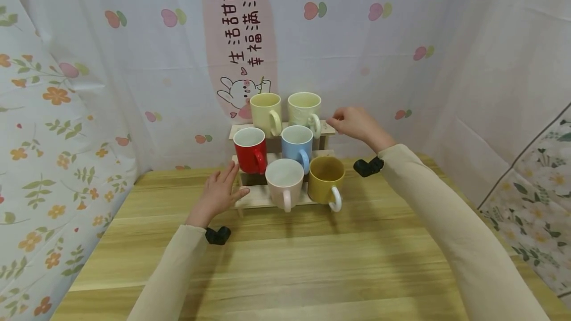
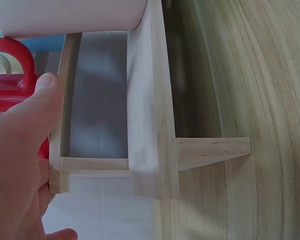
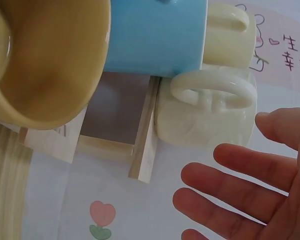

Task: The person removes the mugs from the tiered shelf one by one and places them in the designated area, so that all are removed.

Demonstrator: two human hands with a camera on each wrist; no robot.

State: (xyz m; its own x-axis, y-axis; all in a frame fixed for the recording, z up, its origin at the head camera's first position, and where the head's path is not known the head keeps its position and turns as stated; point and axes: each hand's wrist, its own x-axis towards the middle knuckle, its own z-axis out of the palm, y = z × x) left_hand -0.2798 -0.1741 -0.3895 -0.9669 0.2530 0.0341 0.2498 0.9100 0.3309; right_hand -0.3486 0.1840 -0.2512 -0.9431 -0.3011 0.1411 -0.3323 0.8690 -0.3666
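A tiered wooden rack (image 1: 252, 197) carries mugs on three levels. On top stand a pale yellow mug (image 1: 260, 117) and a cream embossed mug (image 1: 299, 116). The middle level bears a red mug (image 1: 247, 156) and a light blue mug (image 1: 293, 151); a pale pink mug (image 1: 277, 190) and a mustard mug (image 1: 318, 191) are at the bottom. My left hand (image 1: 216, 196) is by the rack's left end, beside the red mug, thumb near its handle (image 2: 26, 62). To the right of the cream mug, my right hand (image 3: 260, 185) has extended, spread fingers and holds nothing.
The rack stands at the back of a wood-grain table (image 1: 312, 271), close to a white printed curtain (image 1: 357, 58). Floral cloth (image 1: 44, 172) hangs on the left, and more floral fabric (image 1: 544, 197) on the right. A dark wrist mount (image 1: 369, 166) sits on each wrist.
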